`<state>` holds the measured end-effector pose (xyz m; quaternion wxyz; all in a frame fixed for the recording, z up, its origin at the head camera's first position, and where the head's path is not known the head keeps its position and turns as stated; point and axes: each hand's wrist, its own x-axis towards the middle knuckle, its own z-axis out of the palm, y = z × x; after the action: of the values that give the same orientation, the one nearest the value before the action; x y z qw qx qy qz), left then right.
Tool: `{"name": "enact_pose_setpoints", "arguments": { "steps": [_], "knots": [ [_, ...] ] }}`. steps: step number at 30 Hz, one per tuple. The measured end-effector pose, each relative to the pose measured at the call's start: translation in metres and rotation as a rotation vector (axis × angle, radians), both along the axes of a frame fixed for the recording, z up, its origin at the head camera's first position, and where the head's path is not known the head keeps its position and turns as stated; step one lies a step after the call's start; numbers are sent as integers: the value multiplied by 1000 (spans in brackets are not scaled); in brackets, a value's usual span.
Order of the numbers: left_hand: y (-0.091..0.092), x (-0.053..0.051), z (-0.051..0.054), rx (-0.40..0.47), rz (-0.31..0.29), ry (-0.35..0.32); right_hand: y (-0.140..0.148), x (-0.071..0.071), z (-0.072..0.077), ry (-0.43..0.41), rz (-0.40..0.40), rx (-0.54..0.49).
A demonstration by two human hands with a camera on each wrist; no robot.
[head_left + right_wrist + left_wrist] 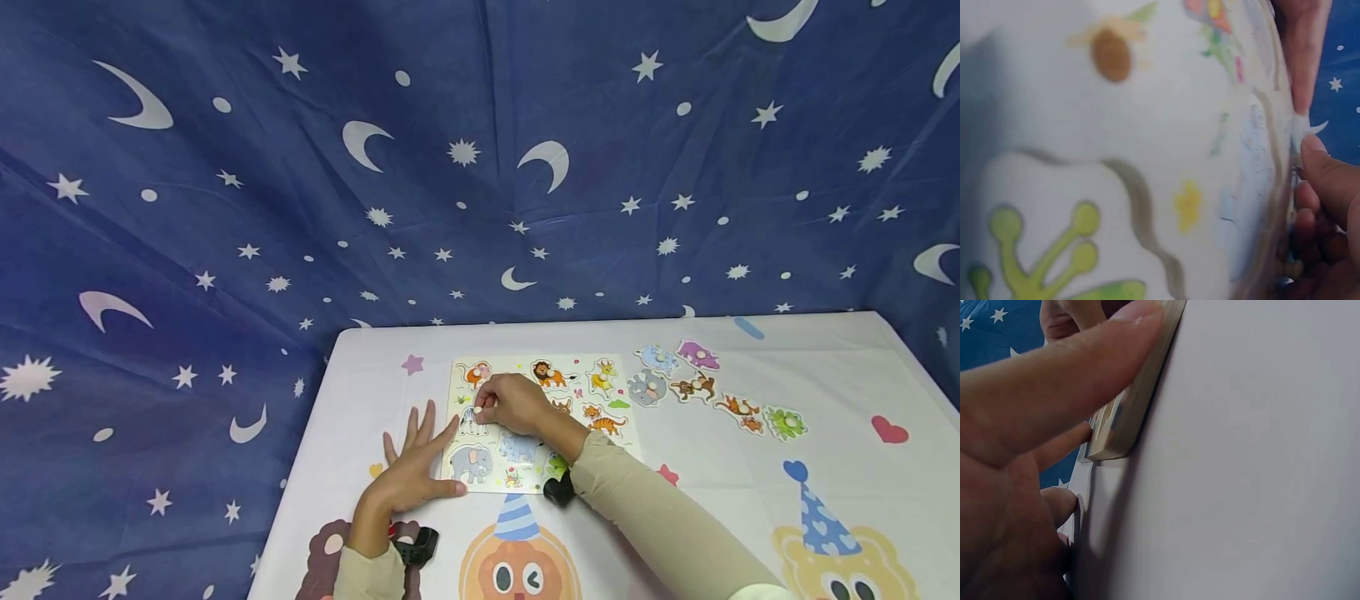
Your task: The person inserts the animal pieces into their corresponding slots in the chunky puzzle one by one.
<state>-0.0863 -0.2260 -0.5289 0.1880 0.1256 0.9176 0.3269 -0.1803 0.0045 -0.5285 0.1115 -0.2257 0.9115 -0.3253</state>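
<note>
A wooden animal puzzle board (630, 433) lies on the table. Over its left part, my right hand (517, 404) pinches a zebra puzzle piece (471, 423) between thumb and fingers, at the zebra's spot. How far the piece sits in its recess cannot be told. My left hand (411, 479) has its fingers spread along the board's left edge, and its thumb (1085, 375) touches the board's side in the left wrist view. The right wrist view shows a frog recess (1072, 250) close up, with the right thumb (1329, 178) at the far edge.
Right of the board lie loose puzzle pieces: a grey elephant (647, 388), a purple hippo (698, 355), a green frog (785, 422) and several others. A lion piece (551, 374) and a giraffe piece (602, 378) sit on the board. A star-patterned curtain (480, 167) hangs behind the table.
</note>
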Motion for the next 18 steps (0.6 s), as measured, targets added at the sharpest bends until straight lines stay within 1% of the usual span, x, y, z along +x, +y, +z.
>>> {"name": "enact_pose_setpoints", "arguments": {
  "steps": [3, 5, 7, 13, 15, 18],
  "knots": [
    [0, 0, 0, -3, -1, 0, 2, 1, 3, -12, 28, -38],
    [0, 0, -1, -9, -1, -1, 6, 3, 5, -7, 42, -69],
    [0, 1, -1, -10, -2, -2, 10, 5, 7, 15, 47, -92],
    [2, 1, 1, -13, 0, 2, 35, 9, 16, 95, 21, -170],
    [2, 1, 1, -18, 6, 5, 45, 9, 19, 113, 15, -199],
    [3, 1, 2, -17, 15, 8, 61, 10, 24, 112, -9, -223]
  ]
}}
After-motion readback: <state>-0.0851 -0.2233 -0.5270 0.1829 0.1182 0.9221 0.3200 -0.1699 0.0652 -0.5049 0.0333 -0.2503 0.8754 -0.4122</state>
